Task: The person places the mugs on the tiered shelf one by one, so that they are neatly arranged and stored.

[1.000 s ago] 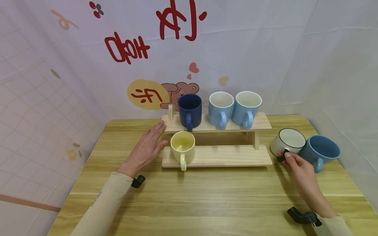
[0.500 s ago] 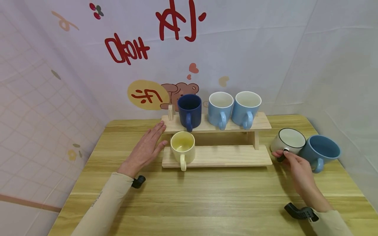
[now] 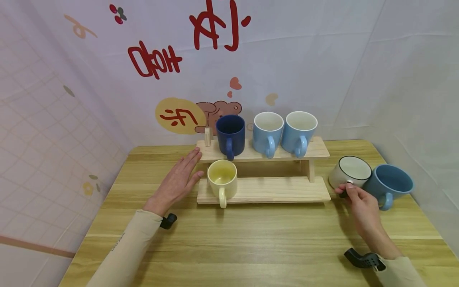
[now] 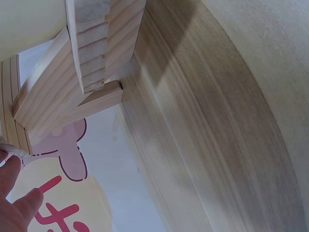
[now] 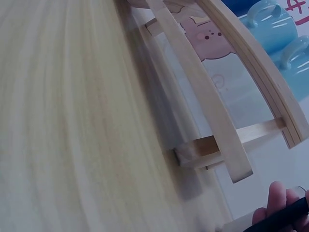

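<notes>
My right hand (image 3: pixel 365 209) pinches the black handle of a white mug (image 3: pixel 338 176) with a dark rim, which stands upright right of the wooden rack. In the right wrist view, its fingertips (image 5: pixel 276 195) show behind the black handle (image 5: pixel 277 220). Against the mug's right side stands a grey-blue mug (image 3: pixel 376 184), its handle toward me. At the rack's left end, my left hand (image 3: pixel 175 182) rests straight fingers on the edge of the upper shelf (image 3: pixel 251 156). The left wrist view shows part of that hand (image 4: pixel 17 208) beside the rack's edge.
On the upper shelf stand a dark blue mug (image 3: pixel 229 137) and two light blue mugs, left (image 3: pixel 263 139) and right (image 3: pixel 292 137). A yellow mug (image 3: pixel 226 187) occupies the left of the lower shelf (image 3: pixel 276 189). Behind the table (image 3: pixel 251 243) hangs a printed white cloth (image 3: pixel 305 59).
My right fingers have shifted along the black handle and now cover more of it; that wrist has moved slightly left. The left hand and the mugs stay in place.
</notes>
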Motion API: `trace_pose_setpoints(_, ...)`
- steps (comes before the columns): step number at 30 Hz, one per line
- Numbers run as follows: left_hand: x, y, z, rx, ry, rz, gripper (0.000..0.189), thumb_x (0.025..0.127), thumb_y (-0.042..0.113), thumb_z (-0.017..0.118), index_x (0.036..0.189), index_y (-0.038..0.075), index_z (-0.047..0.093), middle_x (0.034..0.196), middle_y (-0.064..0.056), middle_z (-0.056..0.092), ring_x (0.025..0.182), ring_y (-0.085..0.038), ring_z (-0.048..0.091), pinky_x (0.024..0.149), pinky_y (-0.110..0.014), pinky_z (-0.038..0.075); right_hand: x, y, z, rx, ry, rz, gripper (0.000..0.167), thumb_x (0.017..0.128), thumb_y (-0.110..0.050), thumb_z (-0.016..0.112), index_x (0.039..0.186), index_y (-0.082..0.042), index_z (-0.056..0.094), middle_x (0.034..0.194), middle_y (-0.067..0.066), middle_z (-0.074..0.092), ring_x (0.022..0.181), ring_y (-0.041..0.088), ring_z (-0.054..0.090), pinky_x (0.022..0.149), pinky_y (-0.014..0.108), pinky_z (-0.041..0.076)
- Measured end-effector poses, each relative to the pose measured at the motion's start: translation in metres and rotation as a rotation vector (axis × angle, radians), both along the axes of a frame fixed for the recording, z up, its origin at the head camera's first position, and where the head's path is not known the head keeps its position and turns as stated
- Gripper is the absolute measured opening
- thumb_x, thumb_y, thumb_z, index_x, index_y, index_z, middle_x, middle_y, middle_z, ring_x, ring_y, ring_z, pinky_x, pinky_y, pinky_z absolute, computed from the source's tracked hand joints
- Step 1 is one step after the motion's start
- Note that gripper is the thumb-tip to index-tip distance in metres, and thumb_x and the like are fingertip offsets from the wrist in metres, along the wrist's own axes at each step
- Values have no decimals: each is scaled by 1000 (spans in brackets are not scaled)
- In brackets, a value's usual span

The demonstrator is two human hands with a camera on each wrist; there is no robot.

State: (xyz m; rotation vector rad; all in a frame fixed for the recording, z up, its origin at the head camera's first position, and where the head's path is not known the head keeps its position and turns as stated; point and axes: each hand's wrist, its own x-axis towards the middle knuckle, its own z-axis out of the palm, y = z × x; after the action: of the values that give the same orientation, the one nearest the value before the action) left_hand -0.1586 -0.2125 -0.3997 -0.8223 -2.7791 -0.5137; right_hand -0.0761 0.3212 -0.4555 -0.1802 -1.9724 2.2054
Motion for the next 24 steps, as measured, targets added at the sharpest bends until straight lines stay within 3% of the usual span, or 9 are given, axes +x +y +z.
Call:
trace_pose_setpoints(12, 0, 1, 0, 7, -7, -4, 65, 112, 41, 42, 162, 1, 29, 173, -8, 17, 156, -28, 23, 124, -56, 23, 10, 2, 6, 36, 35, -12, 28, 109, -23, 55, 113, 1, 70, 98, -6, 76, 97, 2, 70, 90, 8, 49)
trace_pose_setpoints(19, 0, 1, 1, 11, -11, 1, 65, 111, 40, 45, 162, 2, 30, 172, -8, 18, 156, -28, 23, 124, -54, 24, 21, -2, 18, 64, 112, 9, 30, 109, -20, 55, 115, 7, 66, 101, -3, 75, 99, 4, 71, 93, 9, 48)
trace_pose_setpoints(24, -1, 1, -1, 11, -5, 5, 66, 111, 39, 48, 162, 1, 31, 172, -8, 19, 156, -28, 24, 125, -53, 23, 28, -3, 28, 77, 113, 26, 31, 109, -21, 54, 119, 6, 66, 103, -3, 76, 103, 4, 70, 95, 8, 46)
